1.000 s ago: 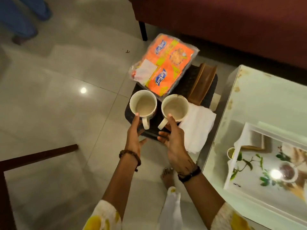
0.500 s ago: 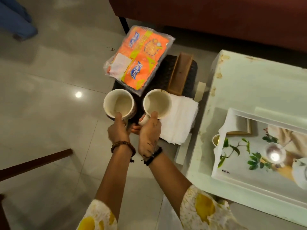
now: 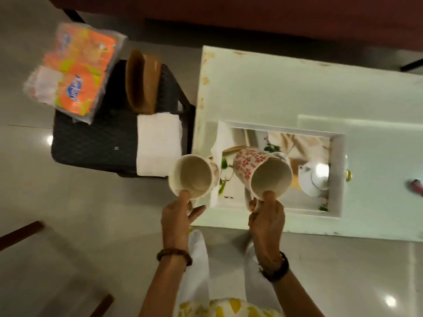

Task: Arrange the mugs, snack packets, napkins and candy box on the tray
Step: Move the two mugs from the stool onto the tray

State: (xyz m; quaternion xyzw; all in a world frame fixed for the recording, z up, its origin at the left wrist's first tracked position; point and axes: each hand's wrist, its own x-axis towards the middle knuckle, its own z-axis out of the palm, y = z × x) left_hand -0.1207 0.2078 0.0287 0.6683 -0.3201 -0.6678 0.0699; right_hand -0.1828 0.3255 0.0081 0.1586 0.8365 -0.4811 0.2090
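Observation:
My left hand (image 3: 177, 215) grips a cream mug (image 3: 191, 176) by its handle, held in the air just left of the table edge. My right hand (image 3: 266, 217) grips a second mug (image 3: 263, 173) with red flowers, held tilted over the near left part of the white tray (image 3: 336, 175). The tray has a printed teapot picture and lies on the pale table (image 3: 286, 88). On the dark stool (image 3: 96, 138) to the left lie the orange snack packets (image 3: 75, 72), white napkins (image 3: 159, 144) and a brown candy box (image 3: 142, 84).
A dark red sofa (image 3: 251, 10) runs along the top. Wooden chair legs (image 3: 20, 233) show at the lower left on the tiled floor. A small pink object (image 3: 416, 185) lies at the table's right edge.
Both mugs were lifted off the dark stool and carried right. The flowered mug now hangs over the tray, and the view has swung right toward the table.

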